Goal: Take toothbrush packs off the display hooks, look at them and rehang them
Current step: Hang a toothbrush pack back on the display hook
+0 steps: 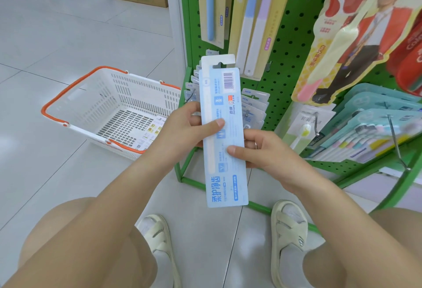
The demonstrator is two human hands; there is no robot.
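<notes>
Item: one light-blue toothbrush pack (222, 132), long and narrow, held upright in front of the green pegboard display (294, 43) with its long axis near vertical and the hang-hole tab uppermost. The printed back is turned toward the viewer.

Hold: the pack is gripped from both sides at mid-length. The left hand (182, 132) is clasped on the left edge, its thumb laid across the face; the right hand (262, 150) is clasped on the right edge a little lower, thumb likewise on the face. Both sets of fingers are wrapped behind the card and are mostly hidden.

Relation governing the rehang: the tab stands above both hands and just before the lower left row of hooks, where a stack of like packs (194, 86) is hung; a second stack (254, 107) marked "NEW" is hung just to the right. The left hand is judged the nearer to the left row (the hook tip itself is hidden behind the pack).

Legible print: a barcode at upper right; "Dencare" in small type at mid-height; large blue Chinese characters near the foot, read sideways. A partial "Col" is seen on a red pack (411, 59) at far right.

Nearby: a white shopping basket (75, 95) with orange handles, standing on the tiled floor to the left, well apart from the pack.
</notes>
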